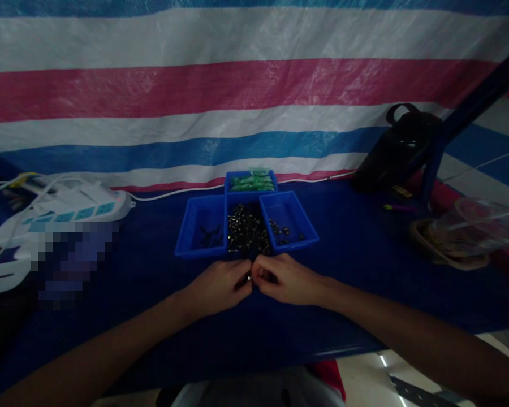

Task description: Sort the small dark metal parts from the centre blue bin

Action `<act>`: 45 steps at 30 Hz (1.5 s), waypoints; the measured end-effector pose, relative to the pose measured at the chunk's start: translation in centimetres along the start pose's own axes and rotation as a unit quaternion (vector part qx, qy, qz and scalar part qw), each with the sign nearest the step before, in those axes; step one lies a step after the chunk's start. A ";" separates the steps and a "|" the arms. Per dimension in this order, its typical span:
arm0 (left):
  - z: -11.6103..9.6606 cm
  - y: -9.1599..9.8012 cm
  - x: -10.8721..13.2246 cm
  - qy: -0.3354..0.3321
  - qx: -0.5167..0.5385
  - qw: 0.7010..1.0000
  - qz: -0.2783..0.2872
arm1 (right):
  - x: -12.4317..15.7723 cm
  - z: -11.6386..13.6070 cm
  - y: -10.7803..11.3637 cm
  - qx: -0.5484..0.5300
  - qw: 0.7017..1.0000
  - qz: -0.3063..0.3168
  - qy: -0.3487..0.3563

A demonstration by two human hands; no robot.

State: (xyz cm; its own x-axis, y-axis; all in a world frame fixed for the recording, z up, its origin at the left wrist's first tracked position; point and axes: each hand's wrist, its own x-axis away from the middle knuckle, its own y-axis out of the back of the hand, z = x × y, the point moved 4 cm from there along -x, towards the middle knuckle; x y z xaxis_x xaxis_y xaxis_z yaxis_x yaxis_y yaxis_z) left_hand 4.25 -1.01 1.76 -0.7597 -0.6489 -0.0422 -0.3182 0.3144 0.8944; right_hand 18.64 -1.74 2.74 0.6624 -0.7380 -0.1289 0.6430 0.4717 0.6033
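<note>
The left hand (220,285) and right hand (286,280) meet fingertip to fingertip just in front of the blue bins, low over the dark blue worktop (348,254). The left thumb and fingers pinch a small shiny metal part (249,277), only a glint of which shows; the right fingers curl in against it, and whether they grip anything cannot be told.

Directly beyond the hands, the middle bin (241,198) carries a heap of small metal pieces (246,226). The left bin (203,212) has a few slim dark pieces near its front, and the right bin (286,209) some scattered metal parts. Behind the middle bin, the back bin (228,182) holds green packets (254,183). A white power strip (121,206) lies well to the left.
</note>
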 end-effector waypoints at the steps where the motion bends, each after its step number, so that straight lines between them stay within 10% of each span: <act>1: -0.1 0.0 0.3 -0.013 0.001 1.000 -0.003 | 0.3 0.0 -0.2 -0.001 1.000 0.003 -0.002; 16: -1.5 0.3 0.5 -0.077 0.002 0.997 0.004 | 2.2 -1.2 -0.7 -0.017 0.997 -0.004 -0.080; 26: -1.5 0.5 0.0 -0.024 0.006 1.000 -0.016 | 1.7 -0.3 -0.5 0.044 0.999 -0.020 -0.009; 40: -1.0 1.7 -0.7 -0.023 0.055 0.989 0.136 | -0.6 -0.5 -0.8 0.102 0.993 0.051 0.011; 45: -1.0 1.0 -0.2 -0.042 0.003 0.997 0.071 | 0.4 0.1 -0.6 0.160 0.985 0.062 0.023</act>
State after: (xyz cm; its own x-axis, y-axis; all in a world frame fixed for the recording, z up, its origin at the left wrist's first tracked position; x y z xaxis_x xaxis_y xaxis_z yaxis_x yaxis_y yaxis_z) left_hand 4.64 -1.21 3.12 -0.8418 -0.5378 0.0473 -0.2079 0.4037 0.8910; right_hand 18.49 -2.30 2.43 0.7495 -0.6583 -0.0696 0.4072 0.3756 0.8325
